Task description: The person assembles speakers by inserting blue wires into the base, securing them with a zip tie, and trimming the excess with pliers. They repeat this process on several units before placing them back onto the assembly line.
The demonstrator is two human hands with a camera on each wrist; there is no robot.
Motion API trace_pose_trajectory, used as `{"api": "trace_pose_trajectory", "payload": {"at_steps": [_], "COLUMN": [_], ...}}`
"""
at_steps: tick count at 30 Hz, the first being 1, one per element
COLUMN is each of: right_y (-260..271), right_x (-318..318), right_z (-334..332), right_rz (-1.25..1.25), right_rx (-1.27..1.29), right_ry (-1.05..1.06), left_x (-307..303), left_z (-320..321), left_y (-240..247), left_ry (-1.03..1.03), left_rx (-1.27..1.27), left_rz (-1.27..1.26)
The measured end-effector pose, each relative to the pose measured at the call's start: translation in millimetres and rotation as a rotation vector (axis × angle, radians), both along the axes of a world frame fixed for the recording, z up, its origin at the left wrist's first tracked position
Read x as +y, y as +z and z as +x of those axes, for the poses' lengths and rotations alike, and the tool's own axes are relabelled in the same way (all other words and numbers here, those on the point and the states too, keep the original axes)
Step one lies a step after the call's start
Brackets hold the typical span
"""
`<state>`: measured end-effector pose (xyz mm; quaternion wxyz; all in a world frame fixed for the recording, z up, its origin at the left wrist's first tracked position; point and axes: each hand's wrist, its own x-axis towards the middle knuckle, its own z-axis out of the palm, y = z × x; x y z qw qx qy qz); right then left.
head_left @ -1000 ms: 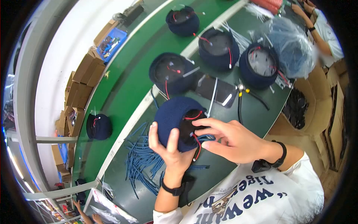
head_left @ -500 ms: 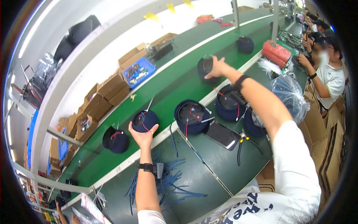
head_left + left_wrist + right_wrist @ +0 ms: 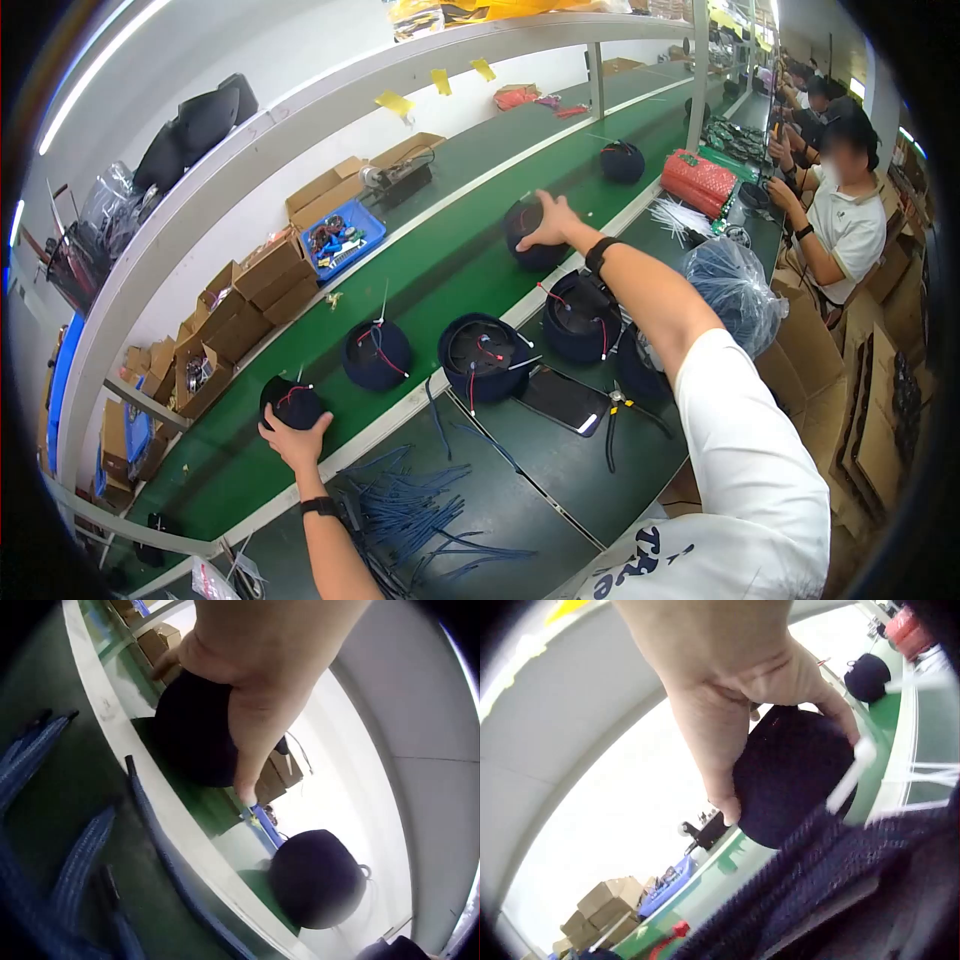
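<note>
My left hand (image 3: 295, 445) grips a navy, fabric-covered round shell (image 3: 292, 404) on the green belt at the left, thumb on one side and fingers on the other. In the left wrist view that dark shell (image 3: 193, 731) fills the space under the palm. Farther up the belt, my right hand (image 3: 555, 222) holds another navy shell (image 3: 524, 246), which the right wrist view shows between thumb and fingers as a dark ball (image 3: 795, 776). Between the hands a third shell (image 3: 376, 358) stands on the belt, with red wires and a pale tie upright on top.
On the bench edge are more open navy shells (image 3: 484, 360), a phone (image 3: 560, 398), yellow-marked cutters (image 3: 616, 405) and a pile of blue cords (image 3: 410, 510). Cardboard boxes (image 3: 265, 270) and a blue tray (image 3: 343, 240) line the belt's far side. Another person (image 3: 845, 230) works at right.
One second ago both hands were on a shell over the bench. Half a second ago the left hand held the shell now between the hands; it has let go and moved left to another.
</note>
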<state>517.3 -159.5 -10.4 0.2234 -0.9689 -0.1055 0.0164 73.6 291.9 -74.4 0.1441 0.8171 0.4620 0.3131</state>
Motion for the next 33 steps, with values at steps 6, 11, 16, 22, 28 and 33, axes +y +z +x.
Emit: {"api": "trace_pose_trajectory", "payload": {"at_steps": [6,11,16,22,28,33], "right_y": [68,48,26,79,69,0], "right_x": [-78,-129,-136,-144,-112,-104], "right_z": [-33,-59,-97,-191,-368,-412], "right_rz": [-0.126,-0.351,-0.361,-0.357,0.578,0.789], "right_rx": [0.084,0.224,0.322,-0.223,0.376,0.388], "right_ry": [-0.288,-0.209,-0.105,0.069,0.559,0.781], "left_x": [24,2,-57,-166,-240,-239], "left_z": [8,5,-28,-67,-51,-25], "left_y": [-7,17,69,111,68,45], "left_ry": [-0.069,-0.139,-0.671,-1.293,-1.616,-1.688], "left_rx": [-0.190,-0.262,-0.485,-0.246,-0.063,0.017], "left_rz": [-0.054,-0.088,-0.180,-0.183,-0.337,-0.390]}}
